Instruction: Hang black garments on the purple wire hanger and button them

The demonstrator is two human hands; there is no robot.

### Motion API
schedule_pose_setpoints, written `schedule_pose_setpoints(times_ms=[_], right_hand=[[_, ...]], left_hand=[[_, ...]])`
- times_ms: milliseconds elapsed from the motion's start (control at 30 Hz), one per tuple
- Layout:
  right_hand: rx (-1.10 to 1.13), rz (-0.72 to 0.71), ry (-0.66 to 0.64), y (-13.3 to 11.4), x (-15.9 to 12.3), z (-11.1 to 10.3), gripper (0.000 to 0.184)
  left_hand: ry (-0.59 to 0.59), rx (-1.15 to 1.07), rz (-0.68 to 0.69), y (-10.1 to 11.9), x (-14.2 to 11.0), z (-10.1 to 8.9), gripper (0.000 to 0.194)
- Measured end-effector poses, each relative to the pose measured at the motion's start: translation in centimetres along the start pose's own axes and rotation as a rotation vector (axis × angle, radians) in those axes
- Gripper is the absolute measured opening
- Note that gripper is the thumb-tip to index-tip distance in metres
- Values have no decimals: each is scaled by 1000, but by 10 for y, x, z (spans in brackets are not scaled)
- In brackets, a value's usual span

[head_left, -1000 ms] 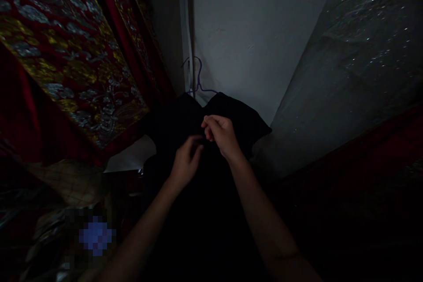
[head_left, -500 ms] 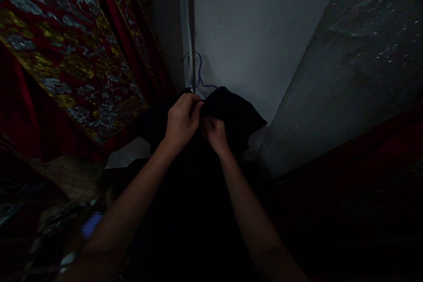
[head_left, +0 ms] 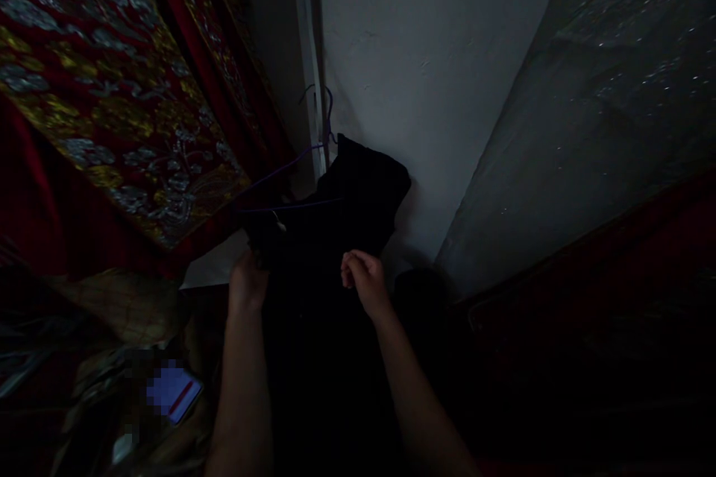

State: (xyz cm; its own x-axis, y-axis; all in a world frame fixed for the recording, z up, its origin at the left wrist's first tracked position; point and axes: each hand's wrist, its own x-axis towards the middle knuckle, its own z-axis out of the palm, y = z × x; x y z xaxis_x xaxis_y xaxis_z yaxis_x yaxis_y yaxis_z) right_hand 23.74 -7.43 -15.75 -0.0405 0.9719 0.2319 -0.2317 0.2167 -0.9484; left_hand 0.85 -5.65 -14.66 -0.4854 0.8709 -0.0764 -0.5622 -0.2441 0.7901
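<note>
A black garment [head_left: 341, 223] hangs on a thin purple wire hanger [head_left: 313, 145] against a white wall. The left half of the hanger shows bare; the garment stays on its right side. My left hand [head_left: 247, 283] grips the garment's left edge below the hanger bar, its fingers hidden in the dark cloth. My right hand [head_left: 361, 277] is closed in a pinch on the garment's front, a little right of the middle. The lower garment is lost in shadow.
Red cloth with gold and silver embroidery [head_left: 112, 104] hangs at the left. A grey glittery fabric [head_left: 587, 104] slopes down at the right. A white vertical post [head_left: 305, 52] stands behind the hanger. A lit phone screen [head_left: 173, 391] lies at the lower left.
Both hands dropped from the garment's collar to lower on it. The left shoulder of the garment slid off the hanger, baring the wire. The view shifted slightly.
</note>
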Motion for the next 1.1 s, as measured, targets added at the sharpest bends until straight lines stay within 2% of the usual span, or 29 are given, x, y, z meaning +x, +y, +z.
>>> schedule_pose_setpoints(times_ms=[100, 200, 300, 367, 467, 500, 567, 633, 700, 767, 800, 867, 933, 1000, 1067, 1100], right_hand=[[4, 13, 78, 3, 2, -9, 35], [-60, 43, 125, 12, 3, -19, 39], [-169, 29, 147, 13, 2, -26, 39], [-215, -3, 42, 8, -2, -25, 39], [-186, -55, -228, -2, -12, -13, 44], [-169, -75, -274, -4, -15, -8, 46], [-146, -96, -265, -8, -18, 2, 41], [-150, -22, -224, -15, -16, 6, 23], [-176, 104, -239, -29, -8, 4, 8], [-222, 160, -326, -52, 6, -2, 8], [-249, 133, -378, -64, 16, -6, 10], [-312, -11, -443, -85, 42, -13, 12], [-383, -246, -393, -96, 72, -17, 8], [-423, -429, -264, -91, 102, -17, 21], [-457, -433, -147, -75, 126, -14, 30], [-481, -389, -111, -66, 135, -13, 27]], left_hand=[[-27, 143, -42, -15, -11, 5, 23], [-146, 183, 43, -11, -25, 20, 32], [-277, 242, 155, -5, -48, 40, 34], [-369, 355, 211, -6, -66, 53, 29], [-481, 517, 300, -16, -87, 69, 24], [-503, 543, 323, -18, -91, 73, 24], [-525, 564, 360, -21, -94, 77, 24], [-525, 577, 418, -19, -91, 75, 24], [-563, 608, 435, -14, -82, 68, 28], [-678, 667, 322, -11, -72, 56, 37], [-757, 706, 223, -11, -66, 50, 41], [-919, 805, 39, -12, -56, 36, 40], [-1057, 958, -63, -12, -48, 24, 31], [-1105, 1152, -68, -7, -43, 18, 31], [-1045, 1290, 17, 4, -41, 16, 38], [-1003, 1321, 75, 11, -40, 17, 41]])
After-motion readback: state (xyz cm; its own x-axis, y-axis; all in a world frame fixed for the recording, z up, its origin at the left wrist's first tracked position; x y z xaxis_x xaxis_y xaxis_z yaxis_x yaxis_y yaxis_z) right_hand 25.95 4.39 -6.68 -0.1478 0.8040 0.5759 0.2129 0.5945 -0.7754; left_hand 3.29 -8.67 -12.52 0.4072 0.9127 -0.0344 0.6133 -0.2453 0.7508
